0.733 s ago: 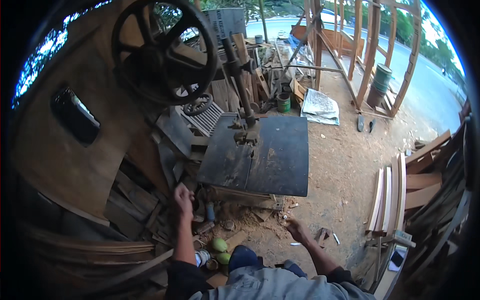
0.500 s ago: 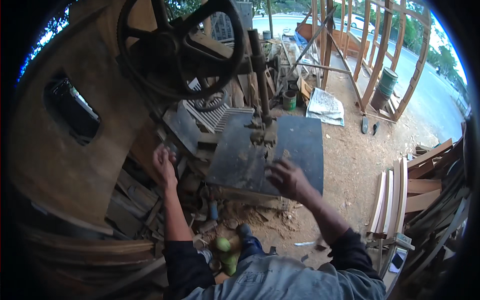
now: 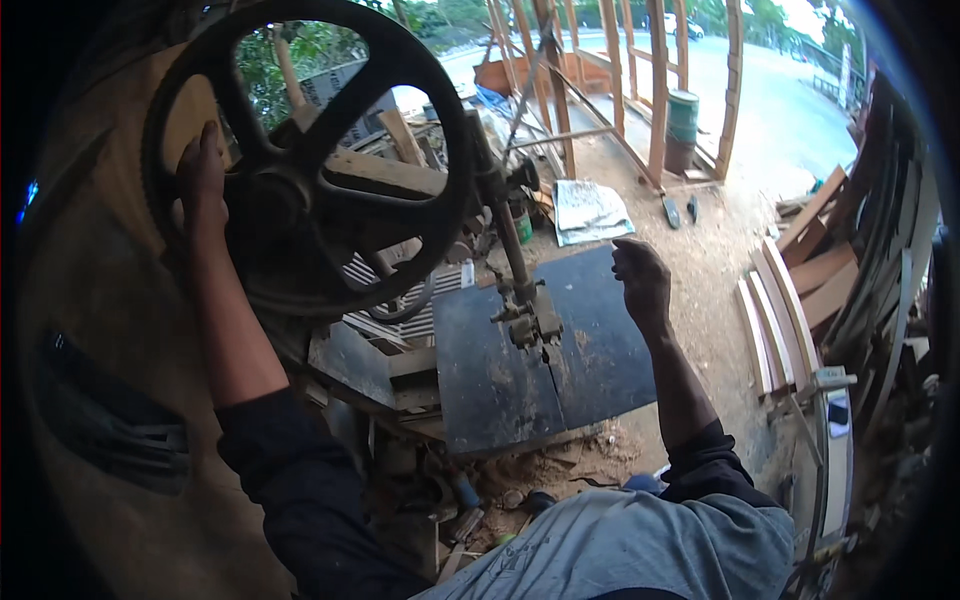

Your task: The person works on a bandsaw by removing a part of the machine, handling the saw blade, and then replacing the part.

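My left hand (image 3: 203,180) is up at the left side of a large black spoked band-saw wheel (image 3: 290,195), its fingers closed on the wheel near the rim. Below the wheel, a vertical metal post (image 3: 508,220) carries a guide assembly (image 3: 530,315) over a dark, dusty saw table (image 3: 605,360) with a slot. My right hand (image 3: 640,270) is raised at the table's back right, fingers curled, with nothing seen in it. It stands apart from the guide.
Curved wooden pieces (image 3: 775,310) and stacked boards (image 3: 820,280) stand at the right. Behind are a timber frame (image 3: 655,130), a green drum (image 3: 682,115), a white sack (image 3: 590,210) and sandals (image 3: 671,212). Sawdust and offcuts lie below the table.
My left hand has risen from beside the table onto the wheel. My right hand has lifted from low, across the table, to its back right. The view has shifted toward the wheel.
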`<state>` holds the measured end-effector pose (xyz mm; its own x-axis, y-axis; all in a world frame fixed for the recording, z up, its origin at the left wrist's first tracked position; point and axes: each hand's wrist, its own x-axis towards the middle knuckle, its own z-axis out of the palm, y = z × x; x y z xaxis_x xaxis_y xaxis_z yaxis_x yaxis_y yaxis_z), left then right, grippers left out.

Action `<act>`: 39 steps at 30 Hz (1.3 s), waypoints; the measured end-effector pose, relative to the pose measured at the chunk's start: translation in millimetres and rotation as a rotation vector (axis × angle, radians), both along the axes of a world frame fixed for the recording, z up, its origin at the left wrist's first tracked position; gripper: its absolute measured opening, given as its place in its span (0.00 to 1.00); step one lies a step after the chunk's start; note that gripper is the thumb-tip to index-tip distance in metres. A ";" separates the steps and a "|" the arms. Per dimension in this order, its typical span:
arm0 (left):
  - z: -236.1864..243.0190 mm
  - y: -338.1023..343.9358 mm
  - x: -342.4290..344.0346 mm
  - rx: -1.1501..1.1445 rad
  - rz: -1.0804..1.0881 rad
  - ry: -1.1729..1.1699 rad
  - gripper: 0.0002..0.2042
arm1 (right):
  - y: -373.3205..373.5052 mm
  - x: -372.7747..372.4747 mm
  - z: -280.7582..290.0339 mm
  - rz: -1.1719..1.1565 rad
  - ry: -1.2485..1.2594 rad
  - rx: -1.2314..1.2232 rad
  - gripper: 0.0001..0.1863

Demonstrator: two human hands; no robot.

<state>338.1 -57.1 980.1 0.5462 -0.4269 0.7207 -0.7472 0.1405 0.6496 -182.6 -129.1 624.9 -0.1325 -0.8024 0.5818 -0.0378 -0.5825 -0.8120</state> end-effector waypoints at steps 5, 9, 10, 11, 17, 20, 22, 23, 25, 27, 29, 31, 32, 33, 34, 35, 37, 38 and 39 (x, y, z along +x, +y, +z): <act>9.0 -61.0 -74.6 -0.287 -0.260 0.398 0.33 | -22.0 -49.3 -73.1 -0.034 0.179 0.303 0.12; 37.3 -87.2 -0.4 0.094 0.519 -0.199 0.30 | -38.4 -82.7 -155.7 -0.052 0.278 0.356 0.13; 59.8 -81.5 41.4 0.270 0.943 -0.602 0.24 | -36.9 -80.5 -172.0 -0.040 0.308 0.387 0.13; 48.1 -88.5 39.2 0.413 1.082 -0.782 0.23 | -38.8 -93.0 -188.0 -0.077 0.368 0.429 0.13; 34.0 -81.9 20.8 0.441 1.196 -1.113 0.21 | -53.9 -137.3 -275.0 -0.455 0.892 0.232 0.24; 30.1 -68.4 13.5 0.357 1.167 -1.177 0.19 | -61.7 -121.8 -285.3 -0.199 0.789 0.608 0.35; 29.9 -76.5 2.7 0.312 1.128 -1.221 0.18 | -67.9 -126.3 -284.4 -0.118 0.860 0.729 0.40; 32.0 -79.3 -3.0 0.292 1.114 -1.244 0.18 | -70.1 -130.3 -289.7 -0.108 0.824 0.691 0.41; 27.2 -57.6 -3.6 0.290 1.121 -1.275 0.17 | -75.5 -123.9 -288.6 -0.050 0.807 0.646 0.42; 24.8 -62.4 -10.9 0.273 1.097 -1.310 0.16 | -79.3 -128.7 -287.2 -0.001 0.756 0.668 0.43; 21.5 -64.9 -19.0 0.257 1.082 -1.336 0.15 | -81.1 -131.1 -291.4 0.008 0.739 0.672 0.42; 14.8 -53.6 -25.8 0.247 1.082 -1.358 0.15 | -82.6 -128.2 -291.5 0.026 0.726 0.664 0.42; 11.0 -50.0 -27.2 0.242 1.075 -1.365 0.14 | -83.3 -128.1 -289.4 0.014 0.725 0.641 0.42; 9.1 -43.8 -34.0 0.239 1.080 -1.378 0.14 | -83.0 -127.7 -289.9 0.006 0.722 0.617 0.42; 6.0 -48.5 -40.1 0.226 1.067 -1.391 0.14 | -84.3 -129.2 -293.4 0.017 0.719 0.627 0.42; 3.6 -51.8 -45.9 0.215 1.057 -1.405 0.14 | -85.3 -130.8 -297.2 -0.011 0.720 0.591 0.42; -2.4 -55.0 -59.4 0.184 1.032 -1.435 0.13 | -86.4 -130.8 -297.2 -0.023 0.722 0.562 0.41; -7.5 -54.9 -68.2 0.169 1.026 -1.459 0.13 | -87.1 -130.6 -291.6 0.000 0.715 0.613 0.41; -14.2 -51.9 -82.6 0.139 1.028 -1.494 0.13 | -88.1 -130.6 -286.6 0.024 0.708 0.659 0.41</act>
<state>255.4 -109.0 965.8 -0.3980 -0.4672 0.7895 -0.3923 -0.6913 -0.6068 -313.2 -217.2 338.3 0.0963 -0.9942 -0.0474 -0.6383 -0.0251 -0.7694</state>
